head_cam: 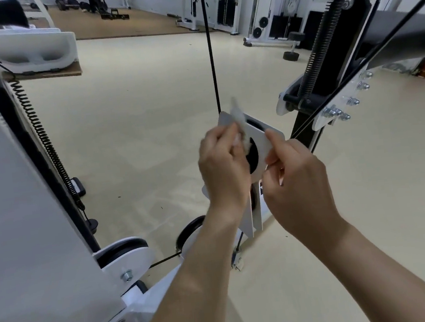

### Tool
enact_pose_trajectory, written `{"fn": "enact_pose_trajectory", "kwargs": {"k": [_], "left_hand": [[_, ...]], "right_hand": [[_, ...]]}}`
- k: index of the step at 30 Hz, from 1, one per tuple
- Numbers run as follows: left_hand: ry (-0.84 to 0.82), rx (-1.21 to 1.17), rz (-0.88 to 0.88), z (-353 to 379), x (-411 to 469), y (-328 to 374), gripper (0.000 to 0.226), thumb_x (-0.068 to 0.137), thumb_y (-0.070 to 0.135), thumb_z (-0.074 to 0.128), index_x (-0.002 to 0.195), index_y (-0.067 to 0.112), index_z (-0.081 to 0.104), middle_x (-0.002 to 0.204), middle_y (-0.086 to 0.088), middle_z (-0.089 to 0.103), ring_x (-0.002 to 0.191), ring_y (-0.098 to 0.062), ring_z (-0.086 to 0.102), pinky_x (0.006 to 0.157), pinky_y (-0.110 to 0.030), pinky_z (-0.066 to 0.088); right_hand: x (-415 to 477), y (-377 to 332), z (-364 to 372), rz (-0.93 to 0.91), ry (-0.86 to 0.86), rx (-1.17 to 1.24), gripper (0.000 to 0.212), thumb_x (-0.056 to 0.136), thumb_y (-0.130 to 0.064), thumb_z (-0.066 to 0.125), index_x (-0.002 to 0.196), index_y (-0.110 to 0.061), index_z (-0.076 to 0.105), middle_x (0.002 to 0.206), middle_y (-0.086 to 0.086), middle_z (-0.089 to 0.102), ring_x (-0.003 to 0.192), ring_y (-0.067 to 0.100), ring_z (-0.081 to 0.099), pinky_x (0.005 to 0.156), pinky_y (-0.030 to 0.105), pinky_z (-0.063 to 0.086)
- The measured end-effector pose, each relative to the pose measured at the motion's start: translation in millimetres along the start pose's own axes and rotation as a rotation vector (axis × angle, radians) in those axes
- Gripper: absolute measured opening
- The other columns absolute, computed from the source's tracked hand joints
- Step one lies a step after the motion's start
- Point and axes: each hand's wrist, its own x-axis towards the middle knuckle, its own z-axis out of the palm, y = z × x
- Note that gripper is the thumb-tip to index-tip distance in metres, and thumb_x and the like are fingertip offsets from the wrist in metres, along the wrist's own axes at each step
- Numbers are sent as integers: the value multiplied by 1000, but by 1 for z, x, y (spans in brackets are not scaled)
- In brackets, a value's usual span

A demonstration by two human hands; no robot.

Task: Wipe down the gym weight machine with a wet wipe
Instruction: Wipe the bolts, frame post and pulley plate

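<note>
Pale gym floor spreads out below us, with other weight machines lined up along the far wall. We stand over a hanging pulley on the machine we are cleaning, its white metal plate dangling from a black cable that runs straight up out of view. Our left hand has its fingers curled round the bunched wet wipe and presses it against the near face of the plate, by the black wheel set inside; one corner of the wipe sticks up above the plate's top edge. Our right hand pinches the plate's right-hand edge between thumb and fingers. We judge that this grip is there to steady it, since a part hanging free on a cable would swing or twist away under any rubbing. We seem to be partway through, working on small fittings, and the long spring on the right looks untouched so far.
</note>
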Motion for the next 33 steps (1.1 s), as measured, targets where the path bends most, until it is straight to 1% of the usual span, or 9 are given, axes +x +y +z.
{"fn": "enact_pose_trajectory", "kwargs": {"k": [4, 8, 13, 17, 20, 22, 25, 29, 33], "left_hand": [[27, 1, -222, 2, 12, -11, 21, 97, 14, 50, 93, 12, 71, 95, -6, 64, 81, -9, 53, 65, -4, 31], [-20, 25, 53, -3, -20, -2, 16, 92, 9, 61, 102, 9, 74, 100, -3, 66, 87, -10, 54, 78, 0, 32], [-43, 28, 293, -1, -42, -3, 28, 91, 22, 57, 113, 11, 70, 105, -6, 67, 94, -14, 56, 83, -15, 45], [93, -130, 18, -3, -47, -18, 18, 88, 10, 67, 101, 20, 74, 98, 0, 65, 87, -12, 61, 79, -28, 53], [123, -361, -312, -9, -42, -12, 25, 85, 18, 65, 83, 42, 69, 91, 13, 59, 86, -10, 57, 79, -28, 50], [193, -453, -409, -10, -38, -7, 30, 84, 11, 66, 79, 41, 70, 88, 13, 62, 83, -17, 62, 79, -33, 53], [218, -467, -560, -10, -32, -19, 21, 92, 14, 61, 86, 34, 66, 93, -4, 69, 84, -26, 67, 80, -48, 57], [68, -279, -536, -5, -29, -40, 23, 84, 10, 55, 82, 32, 61, 93, -6, 64, 83, -26, 63, 75, -48, 55], [-18, -172, -439, -1, -55, -38, 37, 79, -3, 56, 73, 33, 52, 80, 4, 58, 72, -7, 51, 67, -22, 42]], "right_hand": [[-6, -4, 5, -34, -14, 11, 52, 81, -2, 44, 131, -1, 56, 89, 4, 54, 68, 7, 39, 62, 10, 36], [-2, 2, 1, 18, 37, 4, 52, 78, -5, 43, 128, -3, 58, 86, -4, 48, 70, 4, 34, 65, 1, 34], [0, 1, 5, 26, 50, 57, 44, 79, -8, 42, 120, -6, 60, 84, -7, 46, 65, 4, 40, 62, 3, 34], [-5, -2, 8, -44, 40, 80, 55, 86, -21, 34, 134, -3, 55, 92, -2, 50, 71, 3, 39, 68, 5, 39], [-13, -4, 13, -53, -28, 89, 63, 81, -12, 39, 144, -6, 44, 100, 6, 55, 74, 14, 52, 64, 27, 52], [-21, -4, 18, -45, -57, 77, 74, 76, -4, 43, 149, -6, 34, 99, 7, 53, 71, 21, 55, 57, 37, 52], [-31, 0, 21, -53, -61, 69, 80, 72, 2, 44, 150, -2, 25, 97, 10, 52, 70, 16, 51, 64, 25, 47], [-32, 4, 24, -56, -34, 75, 80, 74, 2, 45, 151, -6, 23, 99, 6, 50, 69, 14, 50, 64, 23, 44], [-47, 9, 30, -59, 16, 169, 57, 87, -11, 41, 143, -4, 42, 98, 5, 54, 75, 10, 48, 56, 26, 46]]}}
